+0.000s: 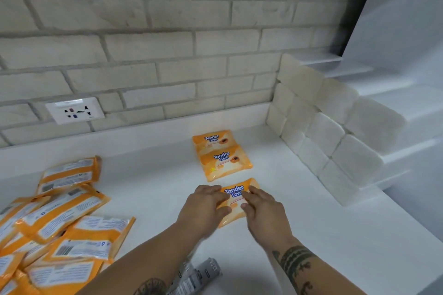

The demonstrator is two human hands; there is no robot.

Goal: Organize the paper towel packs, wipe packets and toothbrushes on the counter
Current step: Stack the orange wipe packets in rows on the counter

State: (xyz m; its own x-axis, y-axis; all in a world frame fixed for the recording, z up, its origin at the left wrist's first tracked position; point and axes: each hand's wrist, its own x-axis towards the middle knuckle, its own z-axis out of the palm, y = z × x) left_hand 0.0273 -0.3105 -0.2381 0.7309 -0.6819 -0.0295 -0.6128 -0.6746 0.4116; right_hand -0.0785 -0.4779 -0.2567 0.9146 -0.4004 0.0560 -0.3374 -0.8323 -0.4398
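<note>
An orange wipe packet [236, 195] lies face up on the white counter [155, 175]. My left hand [203, 206] rests on its left side and my right hand [263, 208] on its right side, with fingers and thumbs laid on top of it. Just behind it, two more orange wipe packets [224, 159] lie in a line towards the wall, overlapping a little. A loose pile of several wipe packets [60, 223], mostly face down, covers the counter at the left. White paper towel packs [323, 132] are stacked in stepped rows along the right. Grey toothbrush packages [199, 275] show between my forearms.
A brick wall runs behind the counter, with a white power outlet [74, 110] at the left. White stepped shelving [383, 79] rises behind the paper towel packs. The counter's front edge curves away at the lower right.
</note>
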